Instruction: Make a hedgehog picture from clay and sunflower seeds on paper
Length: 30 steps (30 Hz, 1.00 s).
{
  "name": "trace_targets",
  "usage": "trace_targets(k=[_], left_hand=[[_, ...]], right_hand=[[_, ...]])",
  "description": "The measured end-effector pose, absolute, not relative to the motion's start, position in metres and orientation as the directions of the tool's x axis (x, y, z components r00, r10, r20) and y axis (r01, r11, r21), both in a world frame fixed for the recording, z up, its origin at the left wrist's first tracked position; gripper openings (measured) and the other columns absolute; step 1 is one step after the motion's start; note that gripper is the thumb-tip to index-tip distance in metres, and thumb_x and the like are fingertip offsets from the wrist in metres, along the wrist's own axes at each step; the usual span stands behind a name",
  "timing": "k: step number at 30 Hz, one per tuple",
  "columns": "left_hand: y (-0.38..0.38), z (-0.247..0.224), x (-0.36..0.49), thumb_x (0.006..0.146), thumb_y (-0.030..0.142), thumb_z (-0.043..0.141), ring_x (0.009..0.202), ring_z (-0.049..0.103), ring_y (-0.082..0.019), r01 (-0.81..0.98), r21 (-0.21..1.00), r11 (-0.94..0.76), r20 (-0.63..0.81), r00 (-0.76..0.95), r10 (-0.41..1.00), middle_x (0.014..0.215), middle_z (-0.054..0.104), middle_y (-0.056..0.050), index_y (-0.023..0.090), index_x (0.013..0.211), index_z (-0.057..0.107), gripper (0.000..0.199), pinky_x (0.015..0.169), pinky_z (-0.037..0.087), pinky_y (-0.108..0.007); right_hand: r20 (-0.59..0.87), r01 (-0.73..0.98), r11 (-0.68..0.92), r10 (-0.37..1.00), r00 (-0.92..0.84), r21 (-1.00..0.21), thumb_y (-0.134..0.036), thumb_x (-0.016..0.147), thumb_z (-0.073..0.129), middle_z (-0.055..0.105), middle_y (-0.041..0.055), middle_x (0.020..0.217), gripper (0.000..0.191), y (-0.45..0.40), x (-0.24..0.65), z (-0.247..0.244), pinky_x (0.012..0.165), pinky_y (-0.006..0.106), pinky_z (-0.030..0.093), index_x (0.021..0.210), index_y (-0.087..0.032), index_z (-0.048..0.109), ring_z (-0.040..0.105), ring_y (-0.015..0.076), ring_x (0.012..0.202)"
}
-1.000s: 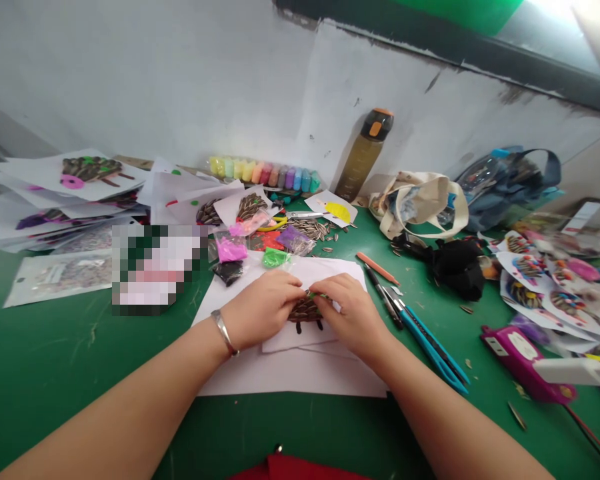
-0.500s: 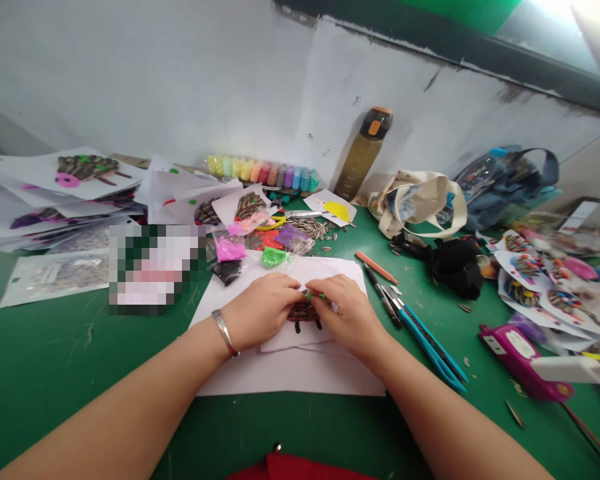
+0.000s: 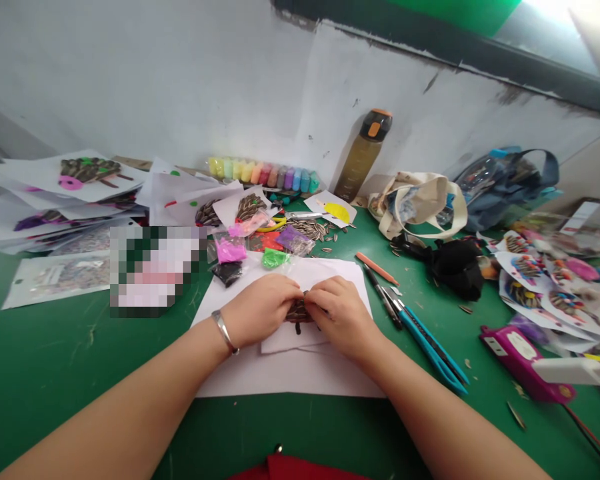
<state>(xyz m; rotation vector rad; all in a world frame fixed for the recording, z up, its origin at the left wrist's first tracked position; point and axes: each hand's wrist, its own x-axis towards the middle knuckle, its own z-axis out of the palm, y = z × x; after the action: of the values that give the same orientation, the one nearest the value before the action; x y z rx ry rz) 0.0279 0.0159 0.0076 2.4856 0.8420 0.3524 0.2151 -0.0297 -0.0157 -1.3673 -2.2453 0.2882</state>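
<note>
A small seed-covered figure [image 3: 296, 313] with dark short legs lies on white paper [image 3: 260, 373] in front of me. My left hand [image 3: 267, 307], with a silver bracelet at the wrist, rests at the figure's left side, its fingers closed and bent inward. From the right, my right hand [image 3: 337, 310] meets it over the figure, thumb and fingers pinched together. The fingertips of both hands nearly touch, and whatever they hold is too small or hidden to name. Packets of green clay [image 3: 275, 258], pink clay [image 3: 230, 249] and black clay [image 3: 227, 272] lie just beyond the hands.
Scattered seeds [image 3: 316, 231] and a row of coloured clay [image 3: 263, 173] lie further back. An upright bottle [image 3: 363, 157] leans by the wall. Blue tweezers [image 3: 435, 350], pens [image 3: 384, 297] and a magenta glue gun [image 3: 525, 360] are on the right. Paper pictures [image 3: 70, 180] pile up on the left.
My right hand has shifted slightly left, its fingers drawn closer together and nearer my left fingertips. More of the figure's right side is covered.
</note>
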Motion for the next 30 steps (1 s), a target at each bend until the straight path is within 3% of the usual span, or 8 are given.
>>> trace_targets(k=[6,13,22,30], left_hand=[[0.016,0.007,0.028,0.087,0.006,0.043,0.087,0.057,-0.018,0.503,0.511,-0.697,0.066,0.785,0.616,0.087,0.067,-0.004,0.016,0.087,0.069,0.028,0.082,0.042,-0.029],[0.017,0.007,0.028,0.087,0.007,0.042,0.086,0.057,-0.019,0.506,0.503,-0.701,0.060,0.788,0.612,0.086,0.067,-0.005,0.014,0.090,0.069,0.028,0.081,0.043,-0.030],[0.016,0.010,0.029,0.086,0.007,0.043,0.084,0.057,-0.018,0.521,0.518,-0.678,0.043,0.777,0.629,0.084,0.067,-0.004,0.015,0.084,0.068,0.027,0.078,0.043,-0.028],[0.017,0.010,0.028,0.086,0.008,0.041,0.086,0.058,-0.018,0.522,0.511,-0.682,0.044,0.777,0.628,0.088,0.068,-0.004,0.017,0.090,0.068,0.029,0.080,0.044,-0.029]], right_hand=[[0.302,0.760,0.505,0.861,-0.409,-0.410,-0.019,0.089,0.053,0.069,0.0040,0.093,0.018,-0.032,0.215,-0.012,0.082,0.035,0.037,0.088,-0.021,0.071,0.053,0.0205,0.091],[0.324,0.750,0.487,0.870,-0.371,-0.448,-0.007,0.079,0.050,0.067,0.0036,0.083,0.026,-0.033,0.219,-0.003,0.083,0.037,0.037,0.094,-0.020,0.068,0.056,0.0199,0.084],[0.344,0.751,0.532,0.841,-0.417,-0.391,-0.005,0.077,0.049,0.068,0.0050,0.100,0.031,-0.032,0.222,-0.009,0.085,0.040,0.038,0.091,-0.021,0.072,0.051,0.0231,0.094],[0.425,0.714,0.503,0.851,-0.309,-0.487,-0.004,0.075,0.046,0.068,0.0061,0.097,0.034,-0.027,0.230,-0.005,0.085,0.039,0.043,0.090,-0.020,0.073,0.055,0.0219,0.093]])
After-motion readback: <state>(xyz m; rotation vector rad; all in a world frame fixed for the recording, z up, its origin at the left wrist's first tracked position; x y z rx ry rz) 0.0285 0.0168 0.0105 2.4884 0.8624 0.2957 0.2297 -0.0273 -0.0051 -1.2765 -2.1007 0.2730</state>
